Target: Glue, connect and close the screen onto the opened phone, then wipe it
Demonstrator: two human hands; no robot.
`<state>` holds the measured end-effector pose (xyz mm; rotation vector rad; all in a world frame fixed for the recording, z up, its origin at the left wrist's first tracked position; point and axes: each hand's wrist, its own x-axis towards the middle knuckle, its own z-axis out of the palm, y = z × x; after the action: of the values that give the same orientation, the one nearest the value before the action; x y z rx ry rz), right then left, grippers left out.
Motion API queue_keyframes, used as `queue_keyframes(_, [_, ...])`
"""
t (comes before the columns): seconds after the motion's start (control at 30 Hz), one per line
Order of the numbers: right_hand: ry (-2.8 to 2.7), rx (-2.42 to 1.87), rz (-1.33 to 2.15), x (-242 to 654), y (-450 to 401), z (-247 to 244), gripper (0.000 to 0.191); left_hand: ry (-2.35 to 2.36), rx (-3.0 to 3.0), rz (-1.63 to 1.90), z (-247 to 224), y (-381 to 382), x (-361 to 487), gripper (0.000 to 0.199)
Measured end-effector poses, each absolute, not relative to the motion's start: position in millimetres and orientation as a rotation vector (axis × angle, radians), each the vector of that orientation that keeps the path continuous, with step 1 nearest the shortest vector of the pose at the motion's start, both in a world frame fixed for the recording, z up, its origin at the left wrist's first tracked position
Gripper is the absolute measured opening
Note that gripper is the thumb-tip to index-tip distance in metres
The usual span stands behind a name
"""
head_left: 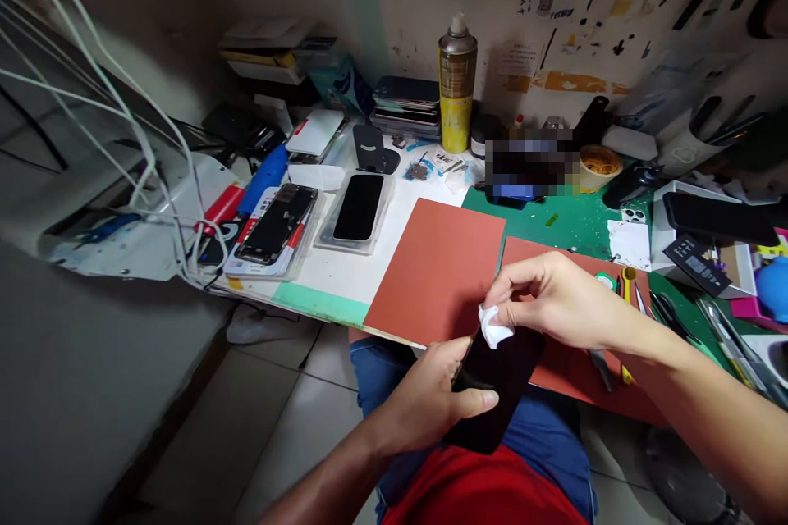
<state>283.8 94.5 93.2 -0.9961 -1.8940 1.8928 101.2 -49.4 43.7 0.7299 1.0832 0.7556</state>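
Note:
My left hand [434,394] grips a dark, flat, glossy phone [486,418] by its left edge, thumb lying over its face. The phone is tilted above my lap, at the front edge of the bench. Pinched between the thumb and fingers of my right hand [547,303] is a small folded white wipe [495,328], against the phone's upper left part. Whether the wipe is cloth or paper I cannot tell. Beneath and behind the hands lie two reddish-brown mats [437,254]. The right hand covers part of the phone's upper edge.
Left of the mats lie a phone [359,207] on a clear case and an opened phone [278,223] on a box. A yellow spray can [456,86] stands by the wall. Several tools, including tweezers [726,332], lie at the right. White cables [148,139] hang at left.

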Motion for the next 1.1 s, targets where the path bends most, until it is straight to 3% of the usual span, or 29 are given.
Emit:
queue_keyframes(0.13, [-1.760, -1.071, 1.990, 288.2, 97.6, 86.0, 0.018, 0.965, 0.670, 0.710, 50.4, -40.7, 92.3, 0.034])
queue_keyframes(0.27, [-1.240, -1.235, 1.898, 304.4, 84.7, 67.2, 0.035, 0.845, 0.407, 0.939, 50.1, -41.0, 68.3, 0.070])
queue_keyframes(0.4, [-0.967, -1.271, 1.620, 302.6, 50.6, 43.7, 0.038, 0.850, 0.151, 1.326, 38.2, -48.3, 68.0, 0.107])
queue_keyframes(0.57, [-0.813, -1.283, 1.421, 283.1, -1.6, 26.6, 0.031, 1.012, 0.254, 1.698, 21.6, -41.8, 108.3, 0.067])
queue_keyframes(0.8, [-1.116, -1.311, 1.503, 284.8, -23.9, 33.9, 0.022, 1.188, 0.101, 1.774, 26.5, -31.4, 123.0, 0.056])
queue_keyframes(1.1, [-1.165, -1.246, 1.425, 254.3, 20.6, 58.2, 0.012, 1.180, 0.193, 1.620, 20.6, -44.1, 137.4, 0.053])
